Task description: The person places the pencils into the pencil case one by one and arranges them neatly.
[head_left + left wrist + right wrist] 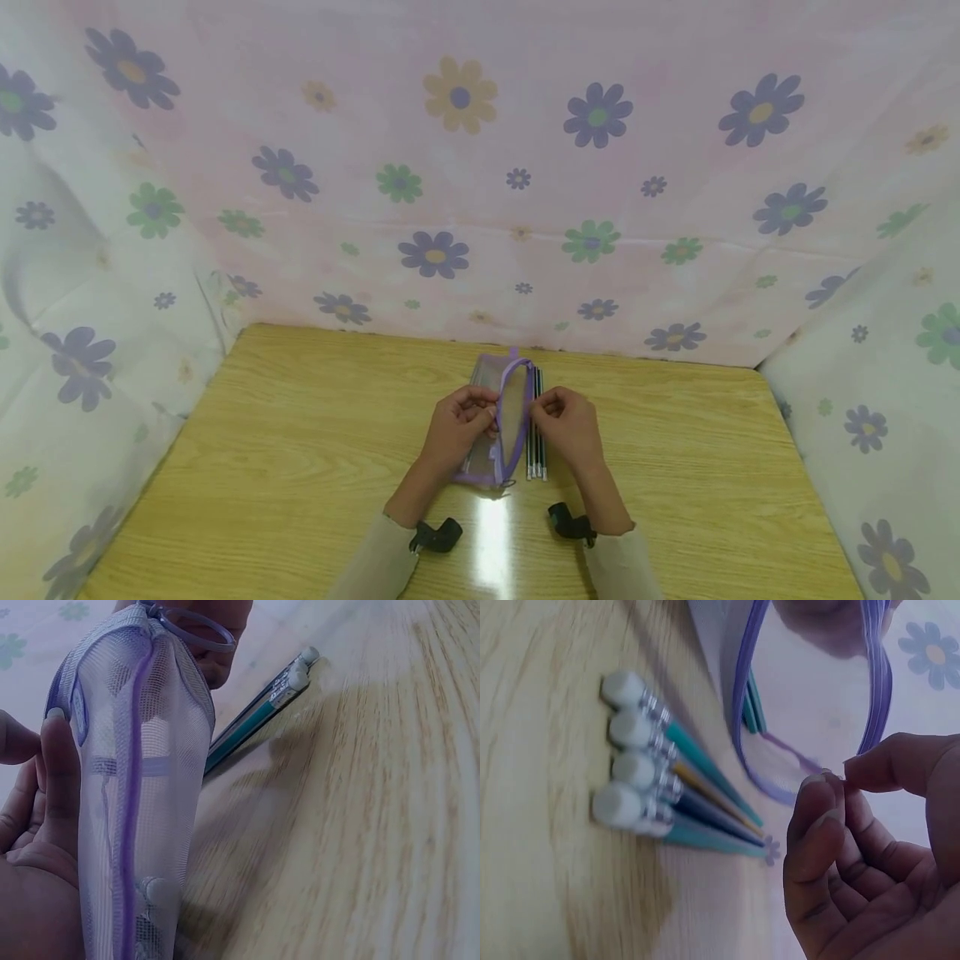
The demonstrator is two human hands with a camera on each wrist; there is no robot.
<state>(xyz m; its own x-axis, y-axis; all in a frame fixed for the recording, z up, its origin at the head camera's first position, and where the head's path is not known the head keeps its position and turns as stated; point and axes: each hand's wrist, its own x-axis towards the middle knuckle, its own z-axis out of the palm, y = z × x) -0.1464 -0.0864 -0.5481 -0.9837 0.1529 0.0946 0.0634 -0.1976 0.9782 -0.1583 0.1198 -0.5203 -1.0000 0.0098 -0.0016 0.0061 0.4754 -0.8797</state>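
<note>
A mesh pencil pouch (480, 454) with purple trim lies at the middle of the table, its zipped mouth spread wide. My left hand (459, 425) pinches the left rim of that mouth. Across from it, my right hand (570, 423) pinches the right rim between thumb and fingertips. Several pencils (536, 454) lie side by side on the table just right of the pouch, partly under the right hand. White erasers (622, 727) cap their near ends in the right wrist view. Through the mesh, a blurred white-ended pencil (154, 892) shows inside the pouch.
The wooden table (300, 450) reaches back to a flowered cloth (517, 167), which also hangs at both sides. Each wrist wears a black camera (438, 536). A purple loop (199, 628) hangs from the pouch's near end.
</note>
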